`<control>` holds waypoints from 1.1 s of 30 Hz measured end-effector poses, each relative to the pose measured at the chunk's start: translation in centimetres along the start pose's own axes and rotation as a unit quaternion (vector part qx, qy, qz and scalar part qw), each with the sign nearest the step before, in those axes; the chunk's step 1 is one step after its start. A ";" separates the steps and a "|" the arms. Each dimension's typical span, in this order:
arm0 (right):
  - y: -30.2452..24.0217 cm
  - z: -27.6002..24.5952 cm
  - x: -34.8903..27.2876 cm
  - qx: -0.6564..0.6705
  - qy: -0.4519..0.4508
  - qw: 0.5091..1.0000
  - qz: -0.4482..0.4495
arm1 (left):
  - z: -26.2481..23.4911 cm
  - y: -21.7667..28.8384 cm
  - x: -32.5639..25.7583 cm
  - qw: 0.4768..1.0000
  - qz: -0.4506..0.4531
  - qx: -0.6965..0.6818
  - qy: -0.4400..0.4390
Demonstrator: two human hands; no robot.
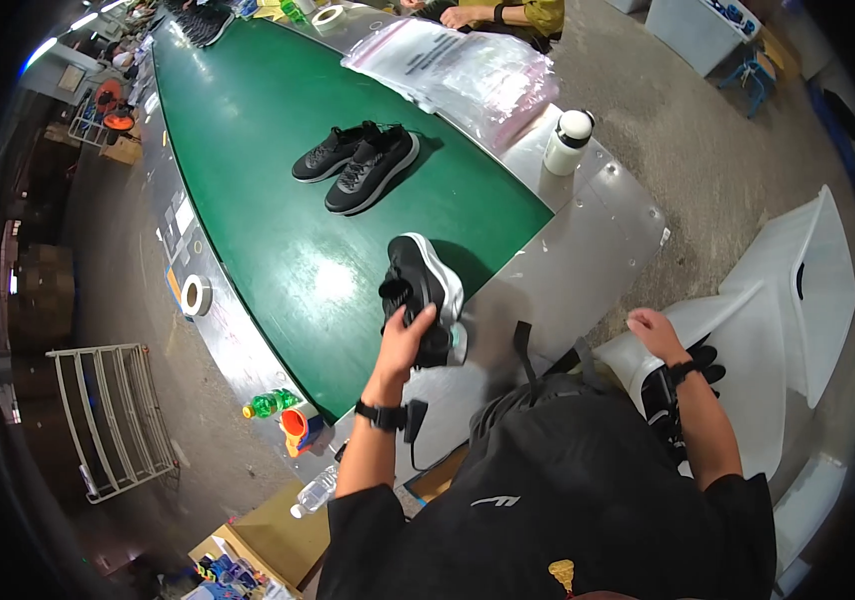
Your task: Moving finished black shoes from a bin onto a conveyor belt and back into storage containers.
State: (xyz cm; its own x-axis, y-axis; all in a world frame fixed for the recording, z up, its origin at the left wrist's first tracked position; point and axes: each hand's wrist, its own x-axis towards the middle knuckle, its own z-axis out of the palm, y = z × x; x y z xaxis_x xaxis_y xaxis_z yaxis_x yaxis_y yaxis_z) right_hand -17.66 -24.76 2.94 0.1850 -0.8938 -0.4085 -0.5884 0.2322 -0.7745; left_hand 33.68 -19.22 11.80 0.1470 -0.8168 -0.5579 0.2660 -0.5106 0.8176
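My left hand [408,338] is closed on a black sneaker [416,280] with a white sole, over the near end of the green conveyor belt [278,260]. Under that hand is more black shoe with a pale heel; whether it is a second sneaker I cannot tell. Further up the belt, a pair of black sneakers [363,170] with grey soles stands side by side. My right hand [656,335] is held over the rim of a white bin [748,380], its fingers curled and nothing visible in them. Black shoes [660,405] lie in the bin, partly covered by my right forearm.
A metal ledge [588,250] borders the belt, carrying a white bottle [569,142] and a stack of clear plastic bags [458,75]. Along the left edge are a tape roll [197,295], a green bottle [271,404] and an orange cup [300,428]. Another person's hand [463,17] shows beyond the bags.
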 end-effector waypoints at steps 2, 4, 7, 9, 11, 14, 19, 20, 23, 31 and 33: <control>-5.2 0.1 3.4 -0.044 -0.033 0.998 -0.042 | -1.8 -5.4 -1.8 0.991 0.056 0.107 0.059; -10.1 0.8 6.1 -0.066 -0.066 0.992 -0.079 | -1.3 -7.2 -4.3 0.958 0.049 0.261 0.107; -15.5 2.1 9.6 -0.062 -0.094 0.986 -0.121 | 1.0 -8.2 -7.5 0.894 0.090 0.424 0.116; -19.4 4.1 12.8 -0.082 -0.131 0.977 -0.146 | 1.2 -10.7 -8.8 0.863 0.065 0.481 0.141; -23.3 6.5 16.1 -0.102 -0.188 0.952 -0.220 | 1.1 -12.7 -9.8 0.850 0.015 0.507 0.138; -28.7 10.1 21.5 -0.131 -0.219 0.924 -0.284 | 1.3 -13.6 -10.0 0.863 0.011 0.477 0.167; -35.4 16.6 31.1 -0.137 -0.237 0.906 -0.322 | 1.8 -12.4 -9.8 0.872 -0.025 0.447 0.200; -35.7 18.2 33.2 -0.152 -0.205 0.897 -0.362 | 1.4 -13.3 -9.4 0.871 -0.029 0.448 0.199; -38.1 22.4 37.6 -0.169 -0.169 0.888 -0.392 | 1.7 -13.9 -9.0 0.866 -0.068 0.439 0.229; -40.9 29.0 45.0 -0.330 -0.066 0.764 -0.550 | 2.5 -14.1 -8.8 0.869 -0.114 0.427 0.225; -40.3 29.5 45.4 -0.426 -0.099 0.725 -0.531 | 2.0 -14.4 -8.8 0.873 -0.121 0.423 0.209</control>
State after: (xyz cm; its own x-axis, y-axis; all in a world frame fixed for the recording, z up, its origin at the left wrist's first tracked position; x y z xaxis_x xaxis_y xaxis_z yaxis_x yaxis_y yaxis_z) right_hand 37.67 -63.41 1.32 0.9505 -0.3017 0.0737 -0.2876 -0.9446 -0.1581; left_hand 26.63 -5.26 5.25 0.5655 -0.5785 -0.5878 -0.4362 -0.8147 0.3821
